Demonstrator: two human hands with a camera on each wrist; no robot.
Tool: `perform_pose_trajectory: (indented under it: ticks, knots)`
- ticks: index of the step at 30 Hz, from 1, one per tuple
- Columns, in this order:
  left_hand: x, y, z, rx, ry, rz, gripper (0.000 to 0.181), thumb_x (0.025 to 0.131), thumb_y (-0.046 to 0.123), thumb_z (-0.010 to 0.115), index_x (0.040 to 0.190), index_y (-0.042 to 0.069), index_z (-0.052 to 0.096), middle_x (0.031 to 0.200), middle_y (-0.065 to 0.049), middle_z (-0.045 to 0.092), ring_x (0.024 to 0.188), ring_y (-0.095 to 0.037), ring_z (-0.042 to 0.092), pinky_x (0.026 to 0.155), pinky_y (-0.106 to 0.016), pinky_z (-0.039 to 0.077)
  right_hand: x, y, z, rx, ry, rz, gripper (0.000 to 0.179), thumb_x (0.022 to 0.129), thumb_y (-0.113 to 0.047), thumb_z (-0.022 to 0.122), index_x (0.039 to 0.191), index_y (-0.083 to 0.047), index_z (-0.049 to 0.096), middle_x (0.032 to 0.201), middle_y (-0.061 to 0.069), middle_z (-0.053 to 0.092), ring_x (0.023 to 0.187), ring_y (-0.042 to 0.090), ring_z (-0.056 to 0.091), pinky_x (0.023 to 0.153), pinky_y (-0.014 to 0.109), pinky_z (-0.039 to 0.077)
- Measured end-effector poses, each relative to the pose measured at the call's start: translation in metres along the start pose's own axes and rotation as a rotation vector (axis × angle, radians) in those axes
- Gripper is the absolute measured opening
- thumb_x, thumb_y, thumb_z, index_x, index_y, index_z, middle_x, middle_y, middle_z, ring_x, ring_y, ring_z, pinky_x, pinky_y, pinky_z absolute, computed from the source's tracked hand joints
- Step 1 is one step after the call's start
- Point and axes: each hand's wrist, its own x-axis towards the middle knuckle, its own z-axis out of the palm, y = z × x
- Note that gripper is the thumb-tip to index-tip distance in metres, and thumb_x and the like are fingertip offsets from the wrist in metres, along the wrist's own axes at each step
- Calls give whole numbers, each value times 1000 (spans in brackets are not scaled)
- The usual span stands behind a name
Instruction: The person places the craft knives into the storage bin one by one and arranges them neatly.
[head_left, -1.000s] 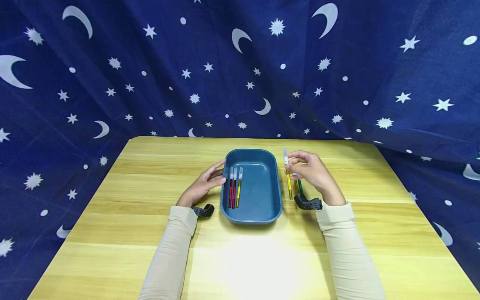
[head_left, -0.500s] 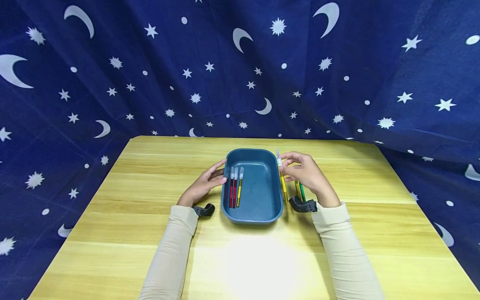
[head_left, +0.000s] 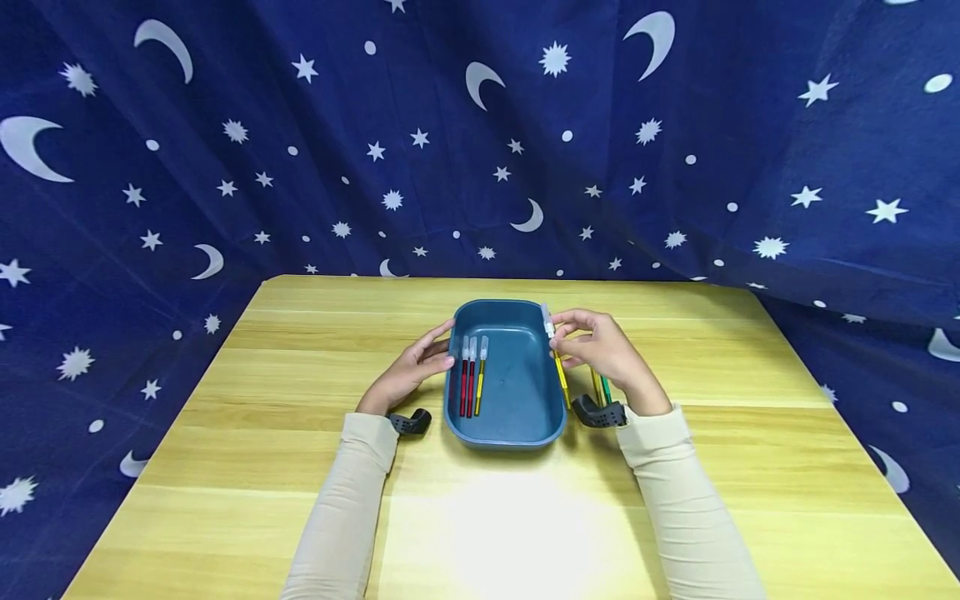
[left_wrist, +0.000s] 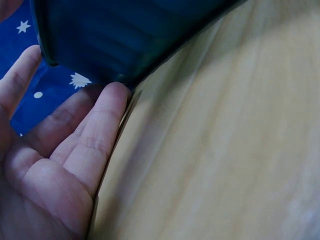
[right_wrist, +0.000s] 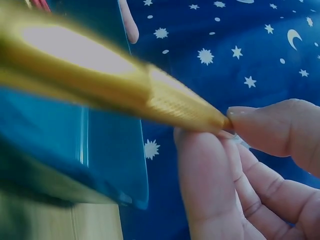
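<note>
My right hand (head_left: 603,346) pinches a gold-yellow craft knife (head_left: 561,379) near its clear cap, thumb against fingertips. The knife tilts over the right rim of a blue tray (head_left: 517,435); its knurled metal handle (right_wrist: 100,70) looms large in the right wrist view. At the tray's left wall my left hand (head_left: 408,371) rests with fingers extended; fingertips (left_wrist: 116,90) touch the outside low down in the left wrist view. Inside the tray, along the left, lie two red craft knives (head_left: 470,387) and a yellow craft knife (head_left: 480,387), caps pointing away from me.
On the wooden table (head_left: 225,467), right of the tray, a green knife handle (head_left: 606,388) and a yellow one (head_left: 596,383) lie partly hidden behind my right hand. A blue star-patterned cloth (head_left: 420,167) hangs along the table's back edge.
My right hand has moved left with the yellow craft knife, from beside the tray to over its right rim, and the knife has tilted more. The left hand stays at the tray.
</note>
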Motion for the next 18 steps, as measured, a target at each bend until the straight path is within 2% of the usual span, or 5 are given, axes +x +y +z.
perform_pose_trajectory:
  ticks: [5,12,18]
  knots:
    - [-1,0,1,-7,-1,4,72,111,4,57,174,14,24,172,-26,33,159,-41,32,126,-55,35,2,-1,4,-10,-29,-1,45,99,7,64,141,18,56,101,14,67,81,11,72,78,38,67]
    - [0,-1,0,-5,3,-5,72,111,3,56,174,15,25,171,-25,34,159,-40,32,126,-57,33,8,-4,11,-12,-67,7,46,100,6,63,143,19,54,100,12,67,87,16,74,74,30,66]
    - [0,0,0,-1,0,-5,72,111,4,56,174,15,24,172,-25,33,159,-40,32,126,-57,34,15,-8,18,10,-124,40,48,102,7,62,146,20,50,101,11,67,94,26,78,73,29,65]
